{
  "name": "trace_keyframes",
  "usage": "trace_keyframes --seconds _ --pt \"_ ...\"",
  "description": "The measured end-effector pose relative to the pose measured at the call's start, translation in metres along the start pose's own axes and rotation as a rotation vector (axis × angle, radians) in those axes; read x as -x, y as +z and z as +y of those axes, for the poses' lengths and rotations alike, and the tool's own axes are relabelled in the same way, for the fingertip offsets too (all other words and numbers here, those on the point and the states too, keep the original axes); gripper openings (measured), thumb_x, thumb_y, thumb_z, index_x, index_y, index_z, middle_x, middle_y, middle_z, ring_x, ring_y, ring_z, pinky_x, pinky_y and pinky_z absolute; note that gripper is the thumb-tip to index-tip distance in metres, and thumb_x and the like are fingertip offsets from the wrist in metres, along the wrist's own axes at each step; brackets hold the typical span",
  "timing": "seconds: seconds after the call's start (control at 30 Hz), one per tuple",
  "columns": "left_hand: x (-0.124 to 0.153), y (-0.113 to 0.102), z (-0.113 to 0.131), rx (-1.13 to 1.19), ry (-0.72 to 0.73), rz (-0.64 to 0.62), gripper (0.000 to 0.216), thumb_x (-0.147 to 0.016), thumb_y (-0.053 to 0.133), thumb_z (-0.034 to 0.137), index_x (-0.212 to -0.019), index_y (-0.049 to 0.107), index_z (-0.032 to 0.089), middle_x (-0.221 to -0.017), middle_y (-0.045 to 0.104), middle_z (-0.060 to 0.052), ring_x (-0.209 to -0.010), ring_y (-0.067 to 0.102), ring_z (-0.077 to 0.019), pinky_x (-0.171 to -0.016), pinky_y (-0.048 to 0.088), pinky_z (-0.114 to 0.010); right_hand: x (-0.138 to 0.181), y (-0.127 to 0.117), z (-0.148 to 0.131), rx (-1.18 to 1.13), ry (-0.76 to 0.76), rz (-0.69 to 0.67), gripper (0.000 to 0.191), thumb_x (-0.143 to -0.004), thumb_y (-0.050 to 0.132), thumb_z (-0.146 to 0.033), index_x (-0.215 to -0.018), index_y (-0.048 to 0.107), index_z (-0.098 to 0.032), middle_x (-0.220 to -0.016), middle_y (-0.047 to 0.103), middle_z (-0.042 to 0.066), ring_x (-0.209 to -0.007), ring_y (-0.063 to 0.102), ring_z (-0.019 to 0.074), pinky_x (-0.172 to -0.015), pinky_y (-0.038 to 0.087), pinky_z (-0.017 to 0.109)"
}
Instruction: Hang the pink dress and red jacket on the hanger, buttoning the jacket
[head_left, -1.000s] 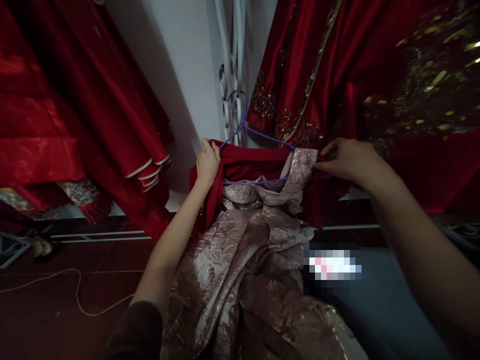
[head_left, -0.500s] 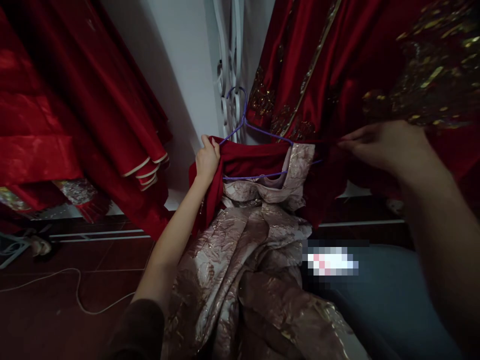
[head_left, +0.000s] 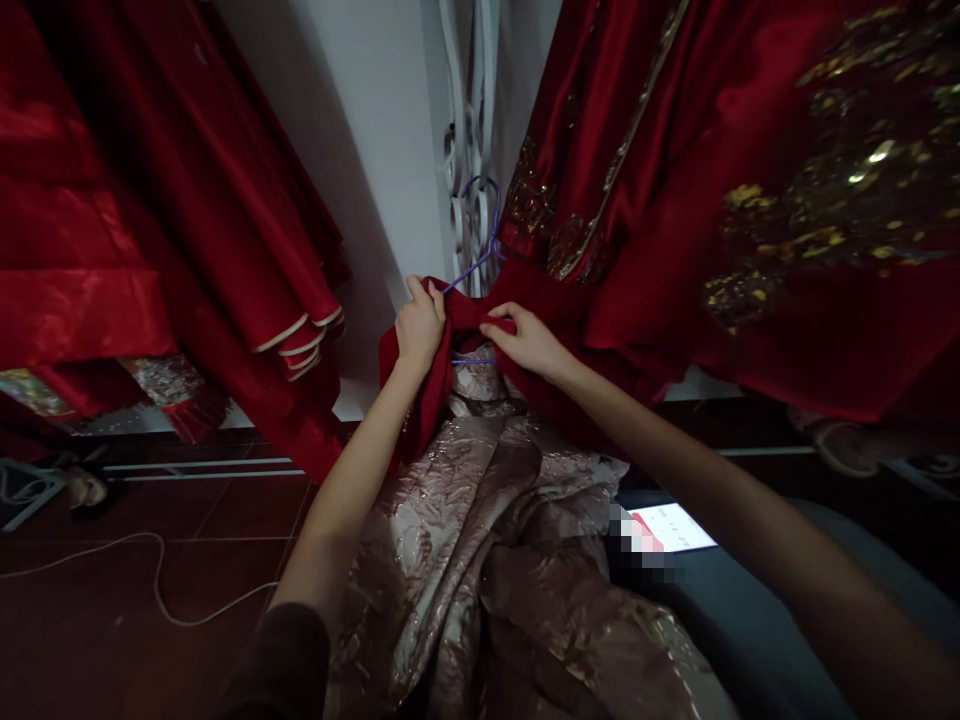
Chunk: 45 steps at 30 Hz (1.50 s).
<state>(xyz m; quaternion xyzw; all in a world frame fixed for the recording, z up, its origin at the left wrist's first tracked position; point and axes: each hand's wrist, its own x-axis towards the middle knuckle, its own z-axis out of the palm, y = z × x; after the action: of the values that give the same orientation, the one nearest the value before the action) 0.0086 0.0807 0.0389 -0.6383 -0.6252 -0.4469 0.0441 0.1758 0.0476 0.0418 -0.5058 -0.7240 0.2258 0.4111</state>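
A red jacket-like garment (head_left: 416, 400) hangs around a purple hanger (head_left: 495, 225), over a pale pink-gold brocade dress (head_left: 450, 480). My left hand (head_left: 421, 325) is closed on the garment's edge at the left shoulder of the hanger. Opposite it, my right hand (head_left: 525, 340) pinches the other red edge between thumb and fingers, close to the middle. The two edges stand a short way apart. Between them the hanger's lower bar and the dress's top show. Red cloth hides the hanger's right arm.
Red gowns (head_left: 270, 200) hang at the left; a red skirt with gold sequins (head_left: 840, 180) hangs at the right. White scrolled metalwork (head_left: 469, 110) stands behind the hanger. A lit phone (head_left: 679, 528) lies at the right, and a thin cable (head_left: 161, 575) crosses the floor.
My right hand has moved left with the red edge, from far out at the right to near the middle. The red cloth now covers the dress's right strap. My left hand stays put.
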Motion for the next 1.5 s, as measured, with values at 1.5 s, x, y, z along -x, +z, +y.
trace_keyframes --seconds 1.5 --pt "0.100 0.015 -0.002 0.508 0.252 -0.189 0.012 -0.076 0.054 0.015 -0.087 0.053 0.020 -0.084 0.063 -0.001 -0.079 0.061 -0.0118 -0.077 0.048 -0.024 0.048 0.014 0.037 -0.045 -0.372 0.073 0.022 -0.085 0.053 -0.030 -0.101 0.065 -0.020 -0.095 0.065 0.005 -0.083 0.064 0.0151 -0.070 0.056 0.027"
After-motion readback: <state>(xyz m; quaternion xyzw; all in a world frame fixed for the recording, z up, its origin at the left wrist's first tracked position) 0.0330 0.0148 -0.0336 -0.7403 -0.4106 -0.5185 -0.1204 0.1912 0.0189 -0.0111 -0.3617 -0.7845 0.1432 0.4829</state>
